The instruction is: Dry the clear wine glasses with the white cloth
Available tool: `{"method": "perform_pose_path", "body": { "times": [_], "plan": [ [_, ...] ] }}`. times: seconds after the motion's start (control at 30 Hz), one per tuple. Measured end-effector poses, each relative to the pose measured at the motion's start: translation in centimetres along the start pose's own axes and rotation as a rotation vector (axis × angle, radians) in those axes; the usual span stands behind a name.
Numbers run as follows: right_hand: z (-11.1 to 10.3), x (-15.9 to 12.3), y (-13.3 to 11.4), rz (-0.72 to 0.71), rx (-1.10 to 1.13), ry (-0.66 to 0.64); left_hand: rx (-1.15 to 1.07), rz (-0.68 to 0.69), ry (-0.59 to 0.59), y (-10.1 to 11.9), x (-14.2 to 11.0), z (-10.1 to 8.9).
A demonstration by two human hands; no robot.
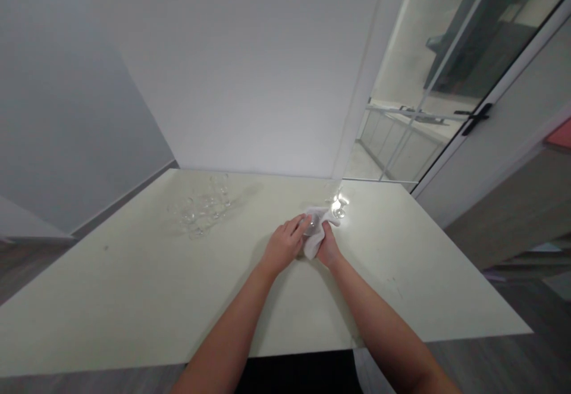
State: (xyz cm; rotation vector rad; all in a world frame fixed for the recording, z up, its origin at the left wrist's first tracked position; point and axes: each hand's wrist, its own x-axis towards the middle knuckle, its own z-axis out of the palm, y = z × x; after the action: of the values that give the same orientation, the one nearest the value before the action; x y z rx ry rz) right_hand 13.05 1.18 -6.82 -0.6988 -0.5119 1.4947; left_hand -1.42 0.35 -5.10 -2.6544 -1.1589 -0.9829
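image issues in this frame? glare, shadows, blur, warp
Head view: hot glare at the clear glass on the right; head view: soft shadows beside both forearms on the tabletop; head view: the clear glasses at left and the white cloth look soft, fine detail lost; head view: outer lines lean and stretch, probably wide-angle.

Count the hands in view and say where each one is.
2: the left hand on the left of the clear glass; the right hand on its right, holding the white cloth against it.
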Motion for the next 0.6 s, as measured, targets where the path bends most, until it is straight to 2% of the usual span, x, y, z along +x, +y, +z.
{"method": "perform_pose_path", "body": {
  "times": [0.13,0.23,0.4,0.5,0.6],
  "plan": [
    [-0.9,0.2,0.5,-0.132,-0.064,0.025,0.065,0.034,-0.052,0.0,0.1,-0.2],
    [-0.9,0.2,0.5,-0.208,-0.089,0.064,0.103,0.019,-0.039,0.3,0.1,-0.5],
    [-0.9,0.6,0.1,-0.183,0.001,0.157,0.098,-0.125,0.004,0.5,0.0,-0.7],
    [-0.9,0.7,-0.3,-0.202,0.009,0.147,-0.051,-0.185,-0.039,0.7,0.0,-0.7],
    [-1.1,0.5,-0.7,-0.262,-0.031,0.143,-0.448,-0.3,-0.149,0.8,0.1,-0.7]
  ]
}}
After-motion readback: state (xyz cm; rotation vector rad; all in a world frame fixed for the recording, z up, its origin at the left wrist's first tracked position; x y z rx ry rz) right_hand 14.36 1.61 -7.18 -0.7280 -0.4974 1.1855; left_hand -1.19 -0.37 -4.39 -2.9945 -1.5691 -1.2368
